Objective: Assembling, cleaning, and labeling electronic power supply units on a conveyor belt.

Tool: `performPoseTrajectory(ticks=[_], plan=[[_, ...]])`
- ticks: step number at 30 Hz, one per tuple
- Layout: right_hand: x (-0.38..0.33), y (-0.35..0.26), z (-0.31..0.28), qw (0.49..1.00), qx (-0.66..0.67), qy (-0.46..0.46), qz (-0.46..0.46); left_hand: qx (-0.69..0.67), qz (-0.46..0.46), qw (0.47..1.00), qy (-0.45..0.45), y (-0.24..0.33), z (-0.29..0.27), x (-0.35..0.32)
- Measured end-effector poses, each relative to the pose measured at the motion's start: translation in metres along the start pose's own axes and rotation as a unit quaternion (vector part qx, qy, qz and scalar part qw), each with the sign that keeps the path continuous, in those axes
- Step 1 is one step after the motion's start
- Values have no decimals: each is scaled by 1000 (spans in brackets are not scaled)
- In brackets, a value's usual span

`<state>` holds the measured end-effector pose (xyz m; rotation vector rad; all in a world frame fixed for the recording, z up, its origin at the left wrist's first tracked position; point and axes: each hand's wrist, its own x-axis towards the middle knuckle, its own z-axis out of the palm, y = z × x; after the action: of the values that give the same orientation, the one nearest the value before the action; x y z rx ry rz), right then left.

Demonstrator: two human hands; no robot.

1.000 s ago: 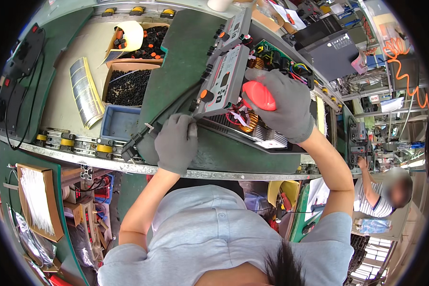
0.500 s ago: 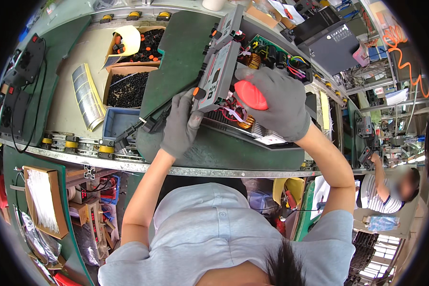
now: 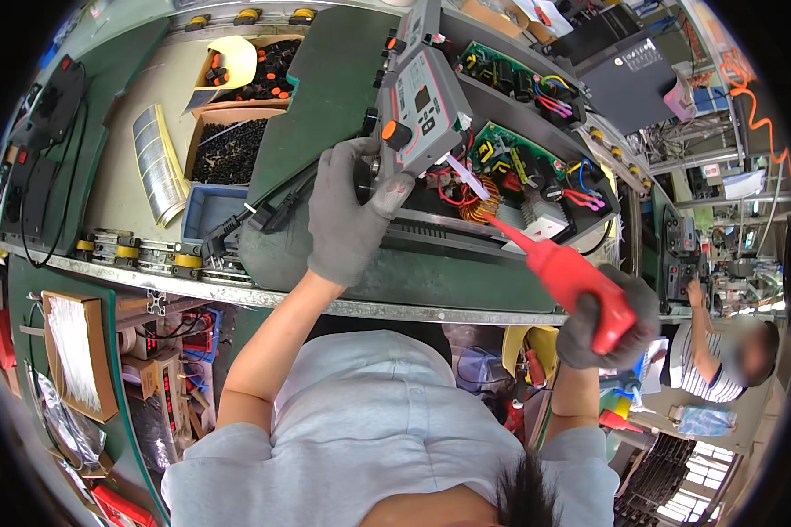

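Note:
My left hand (image 3: 350,211), in a grey glove, is closed on the lower left edge of a grey front panel (image 3: 426,110) with an orange knob. The panel tilts away from its open black case (image 3: 404,230), and wires run between them. Inside the case are a green circuit board (image 3: 505,158), a copper coil (image 3: 481,204) and a silver heat sink (image 3: 540,220). My gloved right hand (image 3: 611,325) is wrapped round a red tool (image 3: 576,281) whose narrow tip points at the coil. The tool's exact kind is unclear. Whether its tip touches the coil I cannot tell.
A second open unit (image 3: 518,75) stands just behind. To the left are a box of black screws (image 3: 228,154), a box of black and orange knobs (image 3: 277,66), a blue tray (image 3: 220,215) and a label sheet (image 3: 160,167). A person (image 3: 707,351) works at far right.
My right hand has drawn back from over the case toward the lower right, with the red tool in it. The front panel has tilted back, uncovering its face; my left hand stays on it.

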<state>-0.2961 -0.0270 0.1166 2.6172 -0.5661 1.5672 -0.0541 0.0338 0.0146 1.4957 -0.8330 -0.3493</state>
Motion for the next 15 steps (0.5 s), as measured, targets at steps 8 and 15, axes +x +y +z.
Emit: performPoseTrajectory(ticks=[8,15], plan=[[-15,16,44,995,-61,-79,-13,-9,-28,1000,-8,13,0,-3],[-25,19,57,986,-109,-95,-86,15,-24,999,-15,21,1,-2]])
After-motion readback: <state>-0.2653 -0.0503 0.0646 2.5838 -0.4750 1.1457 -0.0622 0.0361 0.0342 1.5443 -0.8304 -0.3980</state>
